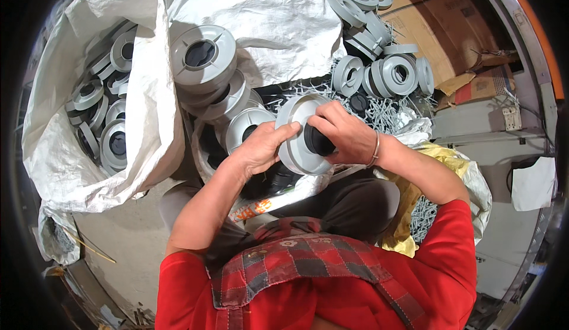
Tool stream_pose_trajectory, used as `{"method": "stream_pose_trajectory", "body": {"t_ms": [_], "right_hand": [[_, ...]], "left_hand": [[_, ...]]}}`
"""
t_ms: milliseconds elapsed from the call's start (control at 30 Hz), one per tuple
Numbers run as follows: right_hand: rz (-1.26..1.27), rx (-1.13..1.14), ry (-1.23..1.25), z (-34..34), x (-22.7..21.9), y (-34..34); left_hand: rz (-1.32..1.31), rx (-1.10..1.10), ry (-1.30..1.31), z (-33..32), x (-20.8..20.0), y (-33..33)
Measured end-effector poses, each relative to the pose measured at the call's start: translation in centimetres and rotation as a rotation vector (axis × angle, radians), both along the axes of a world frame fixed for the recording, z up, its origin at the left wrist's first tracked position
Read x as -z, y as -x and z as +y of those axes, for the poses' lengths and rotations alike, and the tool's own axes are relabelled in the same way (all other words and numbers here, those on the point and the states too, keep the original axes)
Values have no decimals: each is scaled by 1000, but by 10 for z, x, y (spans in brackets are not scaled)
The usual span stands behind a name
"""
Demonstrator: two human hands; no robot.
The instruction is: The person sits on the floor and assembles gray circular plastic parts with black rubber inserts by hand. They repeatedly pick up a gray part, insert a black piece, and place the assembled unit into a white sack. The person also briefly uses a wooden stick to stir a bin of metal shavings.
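In front of my lap, my left hand [259,148] grips the near-left rim of a grey round plastic flange [290,153], thumb on its face. The flange is tilted, with its face turned toward the right. My right hand [349,135] closes around a black round plug [320,143] at the flange's centre. The fingers hide part of the plug, so I cannot tell how deep it sits. Just left of the flange, another grey flange [243,122] lies beyond my left hand. Farther left stand stacked grey flanges [182,57], with a black centre in the top one.
At the left stands an open white woven sack [151,114] holding several grey flanges with black centres. Loose grey flanges [392,76] lie at the far right over a heap of grey screw-like pieces [384,108]. Beyond are a white sack [255,25] and cardboard boxes [438,28]. A yellow-lined bag [409,217] sits by my right elbow.
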State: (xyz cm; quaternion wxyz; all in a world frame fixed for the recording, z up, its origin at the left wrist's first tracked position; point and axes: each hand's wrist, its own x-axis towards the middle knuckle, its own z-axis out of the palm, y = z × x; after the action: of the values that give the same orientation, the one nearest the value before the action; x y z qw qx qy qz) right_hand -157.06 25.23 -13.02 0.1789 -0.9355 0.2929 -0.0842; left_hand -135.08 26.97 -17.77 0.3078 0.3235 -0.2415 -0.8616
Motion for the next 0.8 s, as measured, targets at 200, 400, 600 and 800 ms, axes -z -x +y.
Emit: {"method": "stream_pose_trajectory", "body": {"t_ms": [200, 400, 600, 800], "right_hand": [[-156, 96, 32, 4, 15, -4], [-25, 126, 139, 7, 22, -16], [-272, 192, -182, -9, 39, 3], [-310, 304, -49, -6, 50, 0]], "left_hand": [[11, -153, 1, 7, -2, 10], [-122, -343, -304, -6, 21, 16], [-68, -183, -84, -2, 15, 15], [3, -189, 33, 2, 12, 21]]}}
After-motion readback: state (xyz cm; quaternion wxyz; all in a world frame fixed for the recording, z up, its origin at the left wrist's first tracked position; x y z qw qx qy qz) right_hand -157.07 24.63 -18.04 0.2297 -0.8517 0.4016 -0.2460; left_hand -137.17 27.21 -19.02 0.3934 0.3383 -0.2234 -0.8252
